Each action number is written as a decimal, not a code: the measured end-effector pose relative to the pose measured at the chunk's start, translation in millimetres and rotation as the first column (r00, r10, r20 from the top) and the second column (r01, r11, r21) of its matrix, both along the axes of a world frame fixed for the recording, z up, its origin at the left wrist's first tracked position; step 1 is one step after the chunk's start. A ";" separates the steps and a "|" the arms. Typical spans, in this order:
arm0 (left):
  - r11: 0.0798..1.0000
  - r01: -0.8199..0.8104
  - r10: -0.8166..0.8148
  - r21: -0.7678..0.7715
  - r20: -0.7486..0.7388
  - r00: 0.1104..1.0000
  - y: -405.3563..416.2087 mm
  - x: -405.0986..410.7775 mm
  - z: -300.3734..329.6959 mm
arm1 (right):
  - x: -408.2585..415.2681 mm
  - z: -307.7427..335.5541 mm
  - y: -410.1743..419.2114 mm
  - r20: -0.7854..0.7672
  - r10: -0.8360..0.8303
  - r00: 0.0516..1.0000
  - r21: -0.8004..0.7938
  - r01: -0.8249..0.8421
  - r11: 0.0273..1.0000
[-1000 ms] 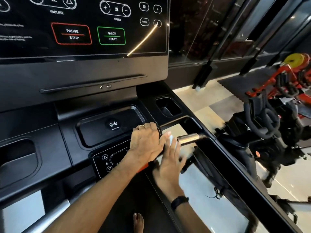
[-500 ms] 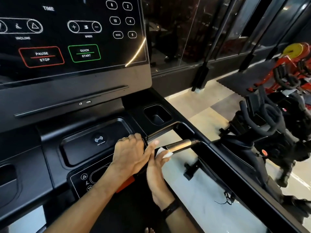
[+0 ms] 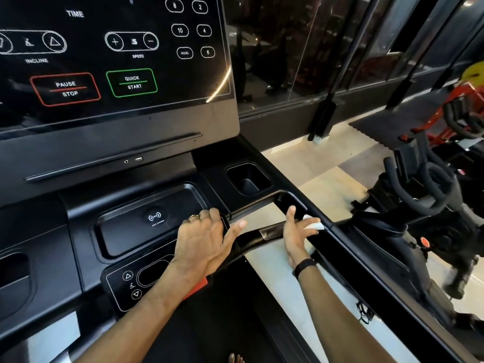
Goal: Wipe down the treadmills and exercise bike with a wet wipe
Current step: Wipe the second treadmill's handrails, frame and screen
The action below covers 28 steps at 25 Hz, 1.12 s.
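I stand on a black treadmill whose console (image 3: pixel 146 231) fills the left of the view, under its touch screen (image 3: pixel 117 61). My left hand (image 3: pixel 204 242) rests on the console's front edge beside the wireless charging tray, fingers draped over the ledge and thumb stretched out. My right hand (image 3: pixel 296 231) holds a white wet wipe (image 3: pixel 314 224) against the right end of the metal-and-black front handlebar (image 3: pixel 267 233), where it meets the side rail (image 3: pixel 366 260). A black exercise bike (image 3: pixel 419 197) stands on the floor to the right.
A cup holder (image 3: pixel 247 179) is sunk into the console just behind the handlebar. Orange gym equipment (image 3: pixel 461 111) and a dark floor mat (image 3: pixel 387 121) lie at the far right. A glass wall (image 3: pixel 301 48) runs behind. The pale floor shows between treadmill and bike.
My right hand has slid with the wipe to the right along the handlebar, from the metal grip to the junction with the side rail. My left hand stays on the console.
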<state>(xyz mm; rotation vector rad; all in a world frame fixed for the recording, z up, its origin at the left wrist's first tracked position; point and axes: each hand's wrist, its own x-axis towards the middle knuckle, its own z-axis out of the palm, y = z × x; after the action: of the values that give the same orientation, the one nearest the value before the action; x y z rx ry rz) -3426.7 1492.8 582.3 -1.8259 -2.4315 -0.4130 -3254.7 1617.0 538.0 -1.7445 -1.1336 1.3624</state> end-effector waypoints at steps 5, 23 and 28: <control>1.000 -0.007 0.006 0.027 0.005 1.000 -1.1 0.4 0.2 | -34.8 -14.6 -89.4 0.307 0.299 0.904 0.260 -0.382 0.887; 0.998 -0.026 0.021 0.062 0.082 0.996 -2.7 -2.6 4.9 | -23.1 11.9 -45.0 0.879 0.417 0.232 0.064 -0.924 0.378; 0.998 -0.030 0.023 0.062 0.121 0.992 -6.3 -5.6 6.0 | -2.8 9.8 -24.6 0.785 0.540 0.303 0.055 -0.903 0.426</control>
<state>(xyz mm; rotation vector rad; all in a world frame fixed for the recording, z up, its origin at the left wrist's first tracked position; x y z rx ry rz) -3432.3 1486.5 588.3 -1.7907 -2.4845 -0.6079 -3257.5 1592.4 547.8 -1.2674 -2.7656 0.6284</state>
